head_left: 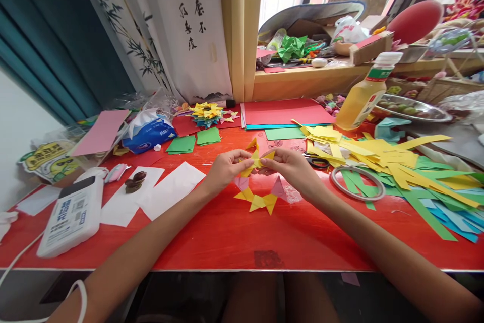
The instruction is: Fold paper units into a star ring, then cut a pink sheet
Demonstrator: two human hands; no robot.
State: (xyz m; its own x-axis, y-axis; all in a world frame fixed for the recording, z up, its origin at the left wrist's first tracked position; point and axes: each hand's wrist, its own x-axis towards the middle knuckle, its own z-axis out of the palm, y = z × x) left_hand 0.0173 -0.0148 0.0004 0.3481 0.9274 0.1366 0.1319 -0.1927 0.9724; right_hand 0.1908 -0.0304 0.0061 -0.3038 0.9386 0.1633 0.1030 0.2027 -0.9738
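Lying near right hand (294, 166): scissors (320, 163), yellow strips (378, 154)

Bare left forearm (151, 235) and right forearm (372, 235) slant inward from the near side, left hand (231, 166) and right hand (289, 167) close together at far end, both pinching.

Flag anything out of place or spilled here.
A pink paper scrap lies below the front edge of the red tabletop, away from the other paper. Yellow, green and blue paper strips sprawl in a messy heap at right. No spill shows.
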